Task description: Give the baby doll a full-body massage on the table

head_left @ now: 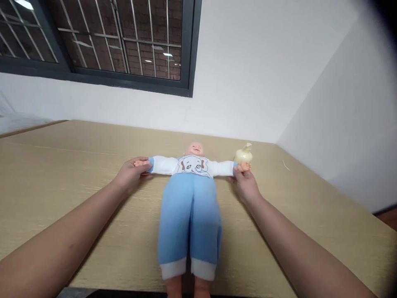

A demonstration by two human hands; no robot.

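A baby doll (pixel 192 203) lies on its back, head toward the wall and feet toward me. It wears light blue trousers with white cuffs and a white-sleeved top with an elephant face (pixel 192 165) on the chest. Both doll arms are stretched straight out sideways. My left hand (pixel 132 173) is closed around the doll's wrist and hand on the left side, at the blue cuff. On the right side, my right hand (pixel 246 184) grips the other blue cuff, with the doll's small fingers showing above my thumb.
Just behind the doll's right-side hand stands a cream pump bottle (pixel 243 155). A thin white strand (pixel 285 165) lies further right on the wooden table (pixel 93 149). A white wall (pixel 242 82) and a barred window (pixel 124 37) rise beyond. Clear plastic (pixel 18 122) shows at far left.
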